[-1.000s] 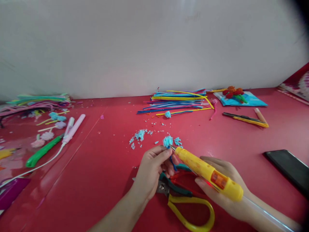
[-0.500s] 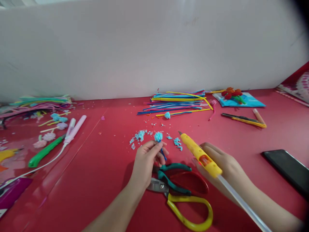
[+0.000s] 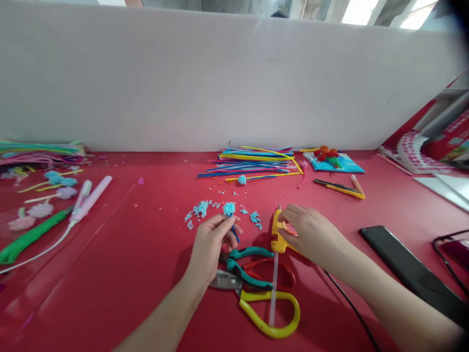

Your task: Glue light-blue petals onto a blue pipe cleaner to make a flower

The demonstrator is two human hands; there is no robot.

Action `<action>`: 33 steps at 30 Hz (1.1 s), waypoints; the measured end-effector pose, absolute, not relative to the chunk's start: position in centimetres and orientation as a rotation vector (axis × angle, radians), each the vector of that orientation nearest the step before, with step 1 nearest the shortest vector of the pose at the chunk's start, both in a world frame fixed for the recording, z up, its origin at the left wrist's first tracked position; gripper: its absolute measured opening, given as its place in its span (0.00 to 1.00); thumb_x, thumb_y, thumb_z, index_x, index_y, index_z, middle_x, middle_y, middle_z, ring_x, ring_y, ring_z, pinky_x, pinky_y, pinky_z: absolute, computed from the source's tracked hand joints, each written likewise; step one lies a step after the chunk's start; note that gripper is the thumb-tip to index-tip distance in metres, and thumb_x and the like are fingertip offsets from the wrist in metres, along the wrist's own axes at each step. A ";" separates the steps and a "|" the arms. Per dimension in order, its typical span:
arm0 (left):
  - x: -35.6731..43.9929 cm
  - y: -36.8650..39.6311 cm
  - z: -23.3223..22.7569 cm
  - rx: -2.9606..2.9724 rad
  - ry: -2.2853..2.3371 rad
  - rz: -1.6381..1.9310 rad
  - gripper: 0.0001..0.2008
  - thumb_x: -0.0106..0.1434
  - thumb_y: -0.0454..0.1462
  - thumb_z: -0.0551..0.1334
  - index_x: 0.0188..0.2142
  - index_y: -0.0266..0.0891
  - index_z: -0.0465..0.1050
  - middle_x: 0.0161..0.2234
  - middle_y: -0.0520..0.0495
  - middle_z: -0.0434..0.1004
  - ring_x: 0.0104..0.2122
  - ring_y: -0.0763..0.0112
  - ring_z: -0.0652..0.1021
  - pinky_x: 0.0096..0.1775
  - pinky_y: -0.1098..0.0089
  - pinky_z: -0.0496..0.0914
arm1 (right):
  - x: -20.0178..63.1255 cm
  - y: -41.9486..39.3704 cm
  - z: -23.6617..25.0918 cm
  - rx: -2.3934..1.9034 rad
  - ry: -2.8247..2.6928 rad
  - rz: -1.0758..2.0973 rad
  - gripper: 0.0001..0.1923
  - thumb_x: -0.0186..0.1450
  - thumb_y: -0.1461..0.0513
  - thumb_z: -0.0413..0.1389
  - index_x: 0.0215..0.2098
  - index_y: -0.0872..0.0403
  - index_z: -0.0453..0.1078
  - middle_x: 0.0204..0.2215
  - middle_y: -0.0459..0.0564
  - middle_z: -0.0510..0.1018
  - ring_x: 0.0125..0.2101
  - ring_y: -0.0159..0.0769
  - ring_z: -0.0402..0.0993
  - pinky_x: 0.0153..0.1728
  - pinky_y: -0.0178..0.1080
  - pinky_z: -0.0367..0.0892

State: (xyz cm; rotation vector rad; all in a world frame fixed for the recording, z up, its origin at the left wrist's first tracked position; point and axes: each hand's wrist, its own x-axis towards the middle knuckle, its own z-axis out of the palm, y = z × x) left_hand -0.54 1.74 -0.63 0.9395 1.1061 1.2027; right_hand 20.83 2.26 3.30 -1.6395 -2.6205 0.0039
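1. Left hand [image 3: 211, 242] pinches the light-blue fuzzy pompom flower on its dark-blue stem [image 3: 230, 211], tuft held upward, clear of the red tabletop [image 3: 146, 254].
2. Right hand [image 3: 311, 234] curls around the yellow glue gun [image 3: 277, 233], which rests on the tabletop, nozzle pointing away.
3. Yellow-handled scissors [image 3: 269, 308] and teal pliers [image 3: 247, 266] lie just below; pipe-cleaner pile [image 3: 252, 164] beyond.

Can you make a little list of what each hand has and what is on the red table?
left hand: pinches a blue fluffy flower by its stem
right hand: grips a yellow glue gun resting on the red table
under the hands: scissors, pliers
behind: pile of fuzzy sticks
right side: black phone
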 end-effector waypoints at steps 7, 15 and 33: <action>-0.4 1.6 -0.4 0.979 1.097 1.181 0.10 0.59 0.41 0.60 0.31 0.35 0.72 0.23 0.50 0.74 0.15 0.81 0.69 0.17 0.79 0.59 | 15.4 4.8 1.0 -1.459 -2.765 -0.077 0.07 0.60 0.69 0.51 0.32 0.58 0.71 0.31 0.56 0.75 0.37 0.41 0.69 0.35 0.39 0.56; -0.2 1.3 -0.1 0.942 1.050 1.168 0.10 0.59 0.41 0.59 0.30 0.35 0.72 0.24 0.50 0.74 0.16 0.82 0.68 0.18 0.80 0.59 | 15.4 5.1 0.8 -1.425 -2.577 0.167 0.06 0.55 0.70 0.51 0.30 0.56 0.67 0.24 0.49 0.74 0.25 0.33 0.68 0.25 0.33 0.55; 0.5 0.6 0.3 0.872 0.971 0.994 0.08 0.59 0.38 0.59 0.28 0.35 0.70 0.21 0.50 0.74 0.15 0.81 0.68 0.18 0.78 0.59 | 17.3 4.0 5.4 -1.121 -1.920 1.038 0.03 0.59 0.65 0.54 0.28 0.52 0.70 0.25 0.41 0.73 0.26 0.27 0.67 0.27 0.30 0.62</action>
